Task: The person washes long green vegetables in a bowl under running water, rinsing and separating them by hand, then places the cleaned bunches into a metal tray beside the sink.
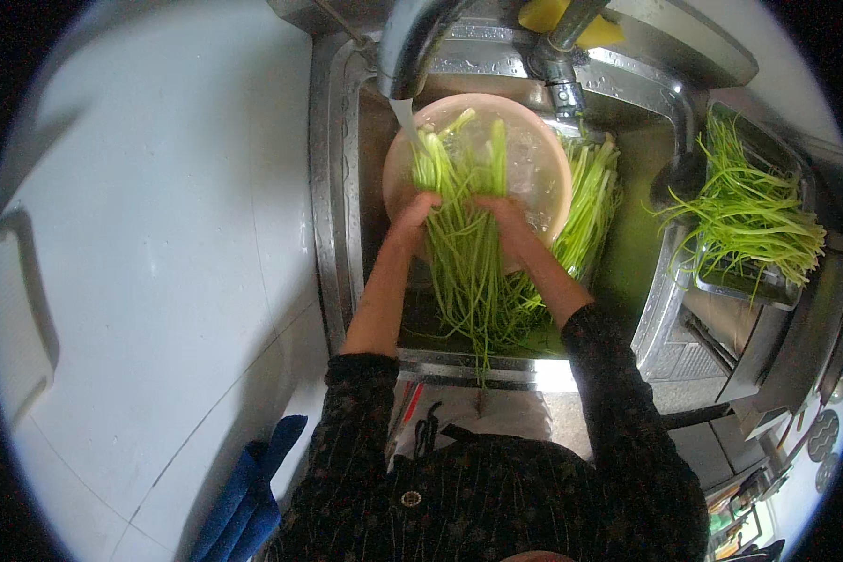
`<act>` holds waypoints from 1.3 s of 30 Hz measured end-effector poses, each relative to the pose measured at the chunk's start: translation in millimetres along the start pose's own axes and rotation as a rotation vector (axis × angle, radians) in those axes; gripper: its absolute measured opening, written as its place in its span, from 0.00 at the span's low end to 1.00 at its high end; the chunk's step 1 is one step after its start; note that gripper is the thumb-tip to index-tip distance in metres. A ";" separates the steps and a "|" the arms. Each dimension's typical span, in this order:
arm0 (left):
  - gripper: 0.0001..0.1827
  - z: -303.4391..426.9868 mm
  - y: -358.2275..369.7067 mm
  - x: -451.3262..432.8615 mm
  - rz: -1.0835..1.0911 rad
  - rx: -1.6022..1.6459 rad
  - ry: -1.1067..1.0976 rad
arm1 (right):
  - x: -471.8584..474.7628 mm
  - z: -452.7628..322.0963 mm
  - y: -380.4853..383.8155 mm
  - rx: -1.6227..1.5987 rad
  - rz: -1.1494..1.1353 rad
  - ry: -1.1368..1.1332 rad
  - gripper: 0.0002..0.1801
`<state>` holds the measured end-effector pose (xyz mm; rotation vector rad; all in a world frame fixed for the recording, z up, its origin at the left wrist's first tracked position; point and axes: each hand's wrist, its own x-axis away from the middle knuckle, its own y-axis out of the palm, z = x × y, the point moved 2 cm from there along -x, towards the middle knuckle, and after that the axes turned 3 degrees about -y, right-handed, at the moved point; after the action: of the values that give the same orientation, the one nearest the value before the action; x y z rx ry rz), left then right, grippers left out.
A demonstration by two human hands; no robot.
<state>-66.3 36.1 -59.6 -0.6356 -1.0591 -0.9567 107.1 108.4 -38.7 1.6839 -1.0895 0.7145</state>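
Both my hands grip long green stalks over a pink plastic basin [559, 168] in a steel sink. My left hand [416, 213] is closed around a bunch of green stalks [432, 165] at the basin's left side. In my right hand [502, 211] is a second part of the bunch [497, 165], its fingers partly hidden by the stalks. The pale ends point to the far side, and the thin leaves hang over the near rim. A stream of water [405, 121] runs from the faucet [411, 56] beside the left bunch.
More green stalks [590, 197] lie in the sink [632, 246] right of the basin. A metal tray [713, 281] heaped with greens [759, 211] stands farther right. A second tap [558, 70] juts over the back edge. To the left are a white countertop [168, 175] and a blue cloth [249, 492].
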 end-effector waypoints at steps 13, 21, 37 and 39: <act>0.22 -8.3 -4.4 0.3 0.128 -0.033 0.228 | 54.0 -67.2 21.6 0.927 0.641 -1.311 0.19; 0.21 16.8 4.5 60.6 0.032 0.008 0.255 | -53.4 -90.0 83.1 0.099 0.232 -0.418 0.09; 0.30 9.1 -9.2 36.2 -0.098 -0.110 0.416 | 222.9 -163.7 118.2 0.791 0.184 -1.723 0.11; 0.35 1.1 -15.3 23.3 0.004 -0.261 0.372 | 263.1 -174.1 123.7 0.790 0.172 -1.801 0.12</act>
<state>-76.4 22.1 -37.7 -0.6404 -0.6082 -1.1685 112.6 166.9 295.0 2.9545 -2.2857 -0.7243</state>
